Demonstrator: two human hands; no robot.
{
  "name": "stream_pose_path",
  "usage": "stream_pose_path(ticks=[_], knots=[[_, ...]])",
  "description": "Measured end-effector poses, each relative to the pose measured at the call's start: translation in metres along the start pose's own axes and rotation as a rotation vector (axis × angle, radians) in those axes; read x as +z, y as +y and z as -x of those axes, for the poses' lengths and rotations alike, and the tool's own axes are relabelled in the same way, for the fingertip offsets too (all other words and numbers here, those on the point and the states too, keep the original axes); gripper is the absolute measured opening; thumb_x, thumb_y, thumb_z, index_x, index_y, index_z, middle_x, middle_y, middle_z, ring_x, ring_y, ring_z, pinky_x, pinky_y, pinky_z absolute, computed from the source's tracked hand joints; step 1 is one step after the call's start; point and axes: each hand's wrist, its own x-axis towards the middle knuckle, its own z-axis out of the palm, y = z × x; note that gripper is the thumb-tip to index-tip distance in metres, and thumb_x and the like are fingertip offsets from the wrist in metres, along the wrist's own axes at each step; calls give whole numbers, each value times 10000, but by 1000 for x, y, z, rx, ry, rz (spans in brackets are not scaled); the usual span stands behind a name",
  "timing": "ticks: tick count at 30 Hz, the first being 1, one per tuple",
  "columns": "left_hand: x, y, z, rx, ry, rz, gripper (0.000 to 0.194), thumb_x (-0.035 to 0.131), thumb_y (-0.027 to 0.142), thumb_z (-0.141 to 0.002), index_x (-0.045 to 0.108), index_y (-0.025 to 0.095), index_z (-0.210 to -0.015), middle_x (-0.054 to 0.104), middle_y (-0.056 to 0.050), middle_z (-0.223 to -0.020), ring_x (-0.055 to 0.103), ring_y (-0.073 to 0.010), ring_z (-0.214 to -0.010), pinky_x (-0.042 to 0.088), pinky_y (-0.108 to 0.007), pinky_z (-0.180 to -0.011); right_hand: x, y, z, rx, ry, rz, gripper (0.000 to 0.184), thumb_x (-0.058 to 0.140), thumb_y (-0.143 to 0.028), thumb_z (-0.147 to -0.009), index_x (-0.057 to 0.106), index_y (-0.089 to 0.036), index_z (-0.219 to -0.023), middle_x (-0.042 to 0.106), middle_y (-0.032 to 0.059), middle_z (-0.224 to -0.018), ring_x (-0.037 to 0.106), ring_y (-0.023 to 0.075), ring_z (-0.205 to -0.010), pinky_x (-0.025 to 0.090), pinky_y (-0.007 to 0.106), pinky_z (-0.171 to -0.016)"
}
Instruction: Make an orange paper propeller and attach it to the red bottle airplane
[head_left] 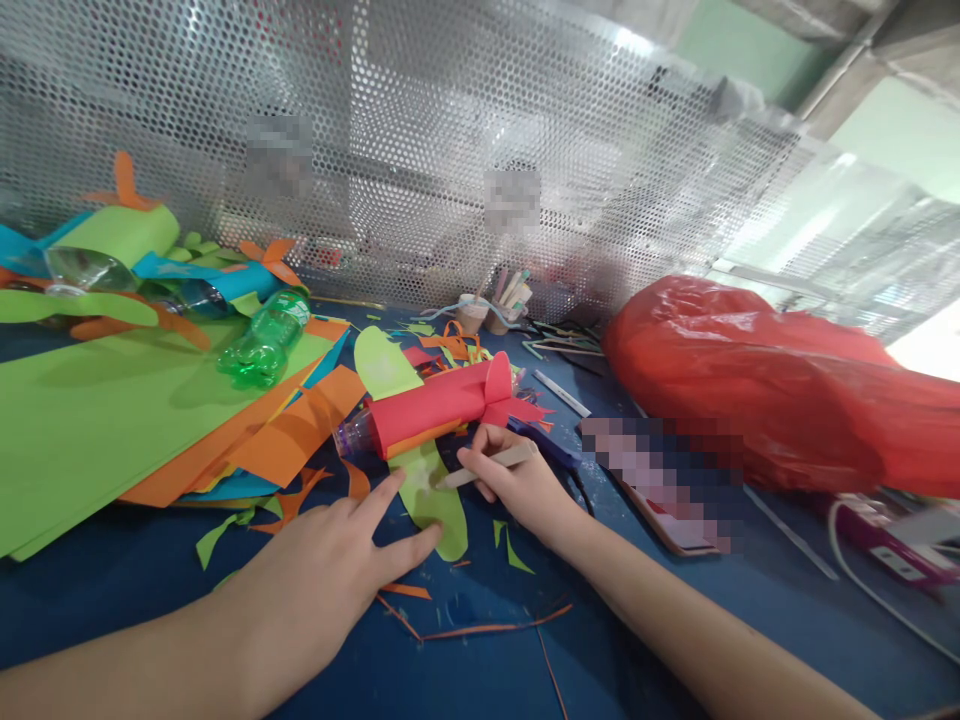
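A toy plane made from a plastic bottle (358, 434) wrapped in red foam sheet (439, 395) lies on the blue table. Its two wings are light green; the nearer wing (427, 495) points toward me. My left hand (330, 555) has its fingers spread, with the thumb and a fingertip resting on that wing's edge. In my right hand (514, 480) a slim white marker (491, 465) is pinched, its tip at the wing's surface. Pale marks show there. Just beyond my right hand lies a dark blue glue gun (544, 443).
Green foam sheets (97, 400), a green bottle (266, 340) and other bottle planes (120, 240) fill the left. Foam scraps surround the plane. Cups of markers (510, 300) stand behind. At the right are a phone (660, 490) and a big red plastic bag (750, 380).
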Motion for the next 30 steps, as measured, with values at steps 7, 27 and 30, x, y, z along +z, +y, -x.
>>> stream_pose_path(ticks=[7, 27, 30], knots=[[0, 0, 0, 3, 4, 12, 840, 561, -21, -729, 383, 418, -1423, 424, -194, -1466, 702, -287, -899, 581, -401, -707, 0, 1, -1, -4, -3, -2, 271, 633, -371, -791, 454, -220, -653, 435, -96, -404, 353, 78, -375, 247, 232, -429], [2, 0, 0, -4, 7, 11, 857, 566, -21, -728, 364, 429, -1429, 416, -167, -1479, 697, -276, -930, 579, -373, -720, 0, 2, -1, -1, 4, -7, 279, 635, -377, -788, 445, -226, -651, 427, -95, -411, 351, 84, -376, 238, 236, -431], [3, 0, 1, -11, 14, 6, 853, 566, -17, -728, 369, 432, -1426, 421, -157, -1477, 698, -272, -924, 577, -364, -716, 0, 3, -1, -11, 20, 1, 275, 637, -373, -786, 451, -224, -650, 426, -95, -416, 352, 84, -381, 244, 236, -433]])
